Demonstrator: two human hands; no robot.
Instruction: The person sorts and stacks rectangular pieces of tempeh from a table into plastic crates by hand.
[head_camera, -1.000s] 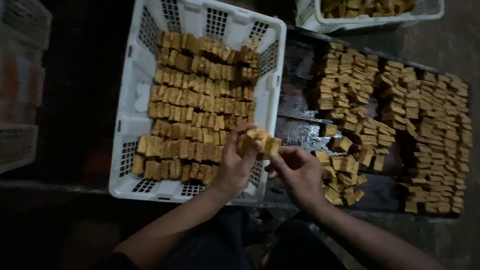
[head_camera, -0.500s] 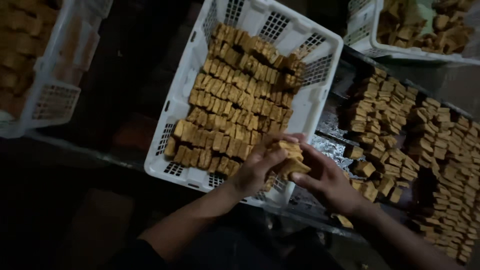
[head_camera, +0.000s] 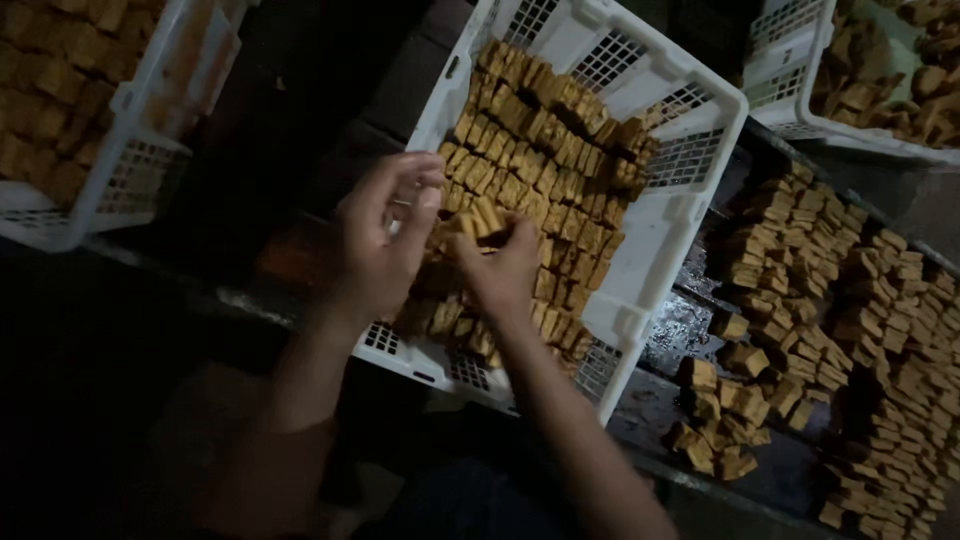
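Observation:
A white plastic crate (head_camera: 668, 225) sits in front of me, packed with rows of small golden-brown fried blocks (head_camera: 545, 135). Both my hands are over its near left corner. My left hand (head_camera: 382, 240) and my right hand (head_camera: 500, 268) hold between them a short stack of the brown blocks (head_camera: 478, 220), pressed together just above the packed rows. My left fingers are spread around the stack's left end; my right hand cups its right end.
A dark wet tray (head_camera: 690, 320) on the right carries many more brown blocks (head_camera: 830, 300), some loose near its front. Another white crate (head_camera: 130, 170) of blocks stands at the far left, and a third (head_camera: 790, 85) at the top right.
Both hands have carried the stack of blocks leftward, from the crate's near right corner to over its near left part. The camera has moved closer and shifted.

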